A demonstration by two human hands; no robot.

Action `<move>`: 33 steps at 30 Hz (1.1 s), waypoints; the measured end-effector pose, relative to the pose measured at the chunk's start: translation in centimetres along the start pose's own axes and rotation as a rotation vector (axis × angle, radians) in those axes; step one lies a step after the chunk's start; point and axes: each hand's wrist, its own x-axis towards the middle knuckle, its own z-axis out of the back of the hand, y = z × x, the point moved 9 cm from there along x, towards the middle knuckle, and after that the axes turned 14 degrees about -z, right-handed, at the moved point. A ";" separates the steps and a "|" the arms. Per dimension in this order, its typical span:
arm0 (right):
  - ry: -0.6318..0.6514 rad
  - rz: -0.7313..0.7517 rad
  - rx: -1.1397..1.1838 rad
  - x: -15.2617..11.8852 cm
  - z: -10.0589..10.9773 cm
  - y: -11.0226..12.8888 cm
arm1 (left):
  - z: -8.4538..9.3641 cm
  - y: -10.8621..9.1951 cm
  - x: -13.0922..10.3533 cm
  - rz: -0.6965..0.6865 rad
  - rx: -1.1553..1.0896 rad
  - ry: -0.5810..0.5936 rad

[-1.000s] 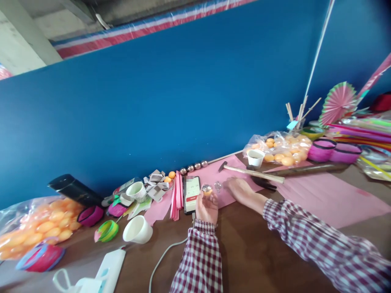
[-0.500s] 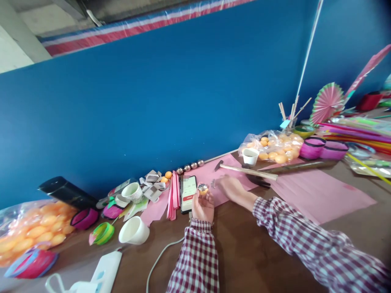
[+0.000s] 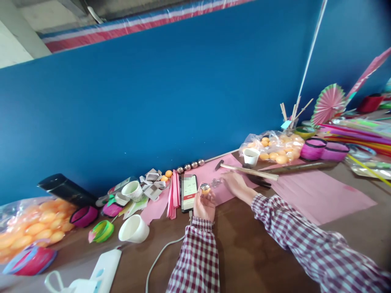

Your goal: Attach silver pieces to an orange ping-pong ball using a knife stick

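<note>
My left hand (image 3: 204,205) is closed round a small orange ball (image 3: 205,192), its top covered with shiny silver pieces. Just right of it, a loose heap of small silver pieces (image 3: 216,182), too small to make out exactly, lies on pink paper (image 3: 210,173). Beside that heap my right hand (image 3: 234,182) is low over the paper, its fingers stretched toward the pieces; nothing shows in them. A lit phone (image 3: 189,193) lies behind and left of my left hand. Several silver-covered balls (image 3: 194,165) stand in a row by the blue wall.
A hammer (image 3: 244,169) lies behind my right hand. A white cup (image 3: 251,156) stands near a bag of orange balls (image 3: 281,148). To the left are another white cup (image 3: 133,229), a power strip (image 3: 105,268), a black bottle (image 3: 65,189) and a second ball bag (image 3: 36,226).
My right hand has shifted slightly, and more of the silver heap shows beside its fingers. My left hand still holds the ball, turned a little.
</note>
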 end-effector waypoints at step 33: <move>-0.093 0.137 0.884 -4.9 1.5 0.8 | -0.3 -0.1 0.3 -0.140 0.167 0.128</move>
